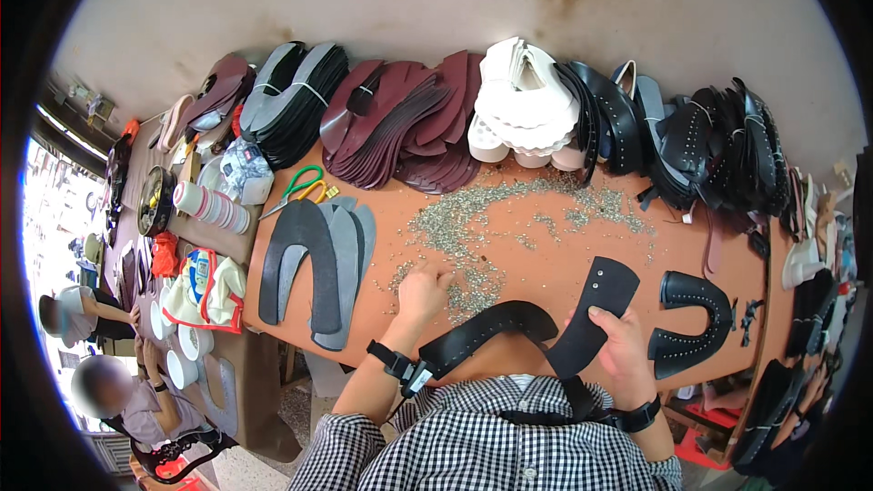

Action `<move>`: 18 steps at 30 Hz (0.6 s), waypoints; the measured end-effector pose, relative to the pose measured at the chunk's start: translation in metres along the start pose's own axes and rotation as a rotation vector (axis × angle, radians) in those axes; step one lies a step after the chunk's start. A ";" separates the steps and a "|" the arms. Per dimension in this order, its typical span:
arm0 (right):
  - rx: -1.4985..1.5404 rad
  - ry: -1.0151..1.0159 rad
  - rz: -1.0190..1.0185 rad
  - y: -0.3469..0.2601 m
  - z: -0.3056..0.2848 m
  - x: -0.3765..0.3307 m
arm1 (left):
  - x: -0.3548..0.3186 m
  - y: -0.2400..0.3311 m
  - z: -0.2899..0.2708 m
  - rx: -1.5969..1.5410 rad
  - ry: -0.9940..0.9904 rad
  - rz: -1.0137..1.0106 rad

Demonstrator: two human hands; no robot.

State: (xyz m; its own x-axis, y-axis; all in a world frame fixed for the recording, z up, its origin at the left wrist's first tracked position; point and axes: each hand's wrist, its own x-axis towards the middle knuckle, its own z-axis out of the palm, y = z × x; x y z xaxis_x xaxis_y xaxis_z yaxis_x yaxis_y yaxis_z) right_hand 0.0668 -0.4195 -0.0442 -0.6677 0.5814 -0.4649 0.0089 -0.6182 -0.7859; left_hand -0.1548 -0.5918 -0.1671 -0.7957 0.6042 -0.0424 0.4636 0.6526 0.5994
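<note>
My left hand [425, 291] rests at the scattered small metal studs [473, 277], its fingers curled together; whatever they pinch is too small to make out. In my right hand [624, 343] is a black shoe upper piece [593, 314], thumb on top, with a couple of studs showing near its far end. A curved black strip with a row of studs [496, 325] lies between my hands, close to my body; whether it joins the held piece I cannot tell. To the right lies a U-shaped black studded upper [671, 345].
Grey and black U-shaped pieces [305, 255] lie left, below green-handled scissors [300, 184]. Bundled maroon pieces [400, 123], white pieces [523, 95] and black studded uppers [691, 145] line the wall. Two other people, one a seated person [164, 400], are at far left.
</note>
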 end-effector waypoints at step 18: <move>0.162 -0.047 0.075 0.007 -0.002 0.004 | -0.006 0.045 -0.003 -0.108 -0.005 0.310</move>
State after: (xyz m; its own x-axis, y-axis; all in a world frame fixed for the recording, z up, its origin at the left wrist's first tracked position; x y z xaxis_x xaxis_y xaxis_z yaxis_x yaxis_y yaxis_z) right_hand 0.0660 -0.4206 -0.0523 -0.7040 0.5075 -0.4968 -0.0576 -0.7381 -0.6723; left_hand -0.1303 -0.5677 -0.1376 -0.6210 0.7690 0.1518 0.6396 0.3851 0.6653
